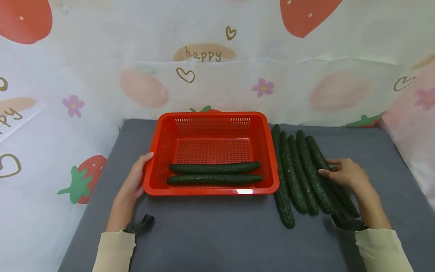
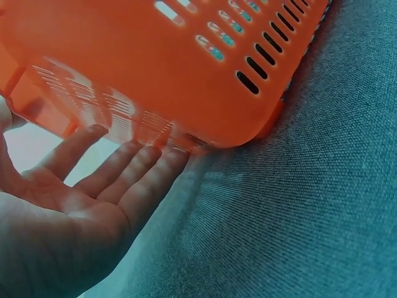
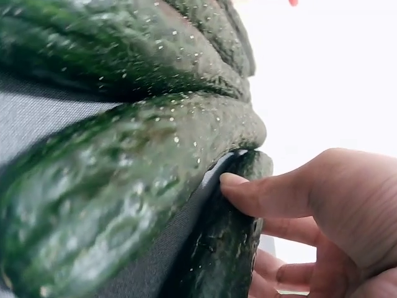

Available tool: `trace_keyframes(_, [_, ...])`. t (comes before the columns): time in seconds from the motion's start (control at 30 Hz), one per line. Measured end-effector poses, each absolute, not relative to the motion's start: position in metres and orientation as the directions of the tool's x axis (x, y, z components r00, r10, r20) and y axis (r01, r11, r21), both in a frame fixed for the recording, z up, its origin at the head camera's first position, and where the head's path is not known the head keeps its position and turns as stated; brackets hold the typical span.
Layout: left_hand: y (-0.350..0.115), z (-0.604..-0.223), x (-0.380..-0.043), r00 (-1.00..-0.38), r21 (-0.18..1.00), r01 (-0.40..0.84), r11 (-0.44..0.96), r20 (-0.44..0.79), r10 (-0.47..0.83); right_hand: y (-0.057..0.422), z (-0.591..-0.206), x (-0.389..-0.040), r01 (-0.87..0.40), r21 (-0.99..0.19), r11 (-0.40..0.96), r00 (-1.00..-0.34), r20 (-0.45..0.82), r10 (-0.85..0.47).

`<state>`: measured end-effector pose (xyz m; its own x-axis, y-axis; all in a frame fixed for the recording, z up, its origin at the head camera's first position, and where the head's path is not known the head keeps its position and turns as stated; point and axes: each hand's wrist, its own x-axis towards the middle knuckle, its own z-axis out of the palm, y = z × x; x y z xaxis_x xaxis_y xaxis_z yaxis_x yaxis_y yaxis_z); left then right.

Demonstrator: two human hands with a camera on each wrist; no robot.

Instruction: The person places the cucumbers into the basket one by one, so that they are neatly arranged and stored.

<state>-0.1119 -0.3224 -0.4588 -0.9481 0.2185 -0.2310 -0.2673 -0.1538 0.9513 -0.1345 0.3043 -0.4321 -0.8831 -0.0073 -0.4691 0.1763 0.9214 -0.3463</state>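
Observation:
A red plastic basket point(image 1: 213, 191) with slotted walls stands on the grey cloth. Two cucumbers point(image 1: 215, 168) lie crosswise inside it, side by side. My left hand point(image 1: 133, 181) holds the basket's left side, thumb by the rim and the fingertips point(image 2: 167, 158) against the outer wall. To the right of the basket, several cucumbers point(image 1: 293, 172) lie lengthwise in a row. My right hand point(image 1: 350, 175) grips the rightmost cucumber point(image 1: 344, 196), thumb on its left side and the other fingers on its far side, partly hidden.
A grey cloth point(image 1: 210, 234) covers the table. Behind and at the left hangs a pale sheet point(image 1: 217, 87) printed with strawberries, hearts and flowers. The leftmost loose cucumber point(image 1: 284, 211) lies right beside the basket's right wall.

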Motion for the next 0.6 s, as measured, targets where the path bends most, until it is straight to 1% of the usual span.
trace_keyframes(0.13, [-0.325, -0.461, -0.102, -0.944, 0.944, -0.265, -0.197, -0.213, 0.251, 0.3, -0.437, -0.128, 0.185, -0.327, 0.927, -0.885, -0.465, 0.013])
trace_keyframes(0.33, [-0.321, -0.457, -0.111, -0.953, 0.94, -0.246, -0.236, -0.19, 0.237, 0.296, -0.432, -0.131, 0.21, -0.358, 0.91, -0.892, -0.45, 0.029])
trace_keyframes(0.43, [-0.316, -0.46, -0.113, -0.95, 0.938, -0.254, -0.238, -0.196, 0.242, 0.298, -0.43, -0.128, 0.225, -0.346, 0.911, -0.887, -0.459, 0.045])
trace_keyframes(0.6, [-0.317, -0.459, -0.112, -0.95, 0.939, -0.255, -0.231, -0.199, 0.241, 0.296, -0.429, -0.129, 0.215, -0.333, 0.918, -0.882, -0.471, 0.036])
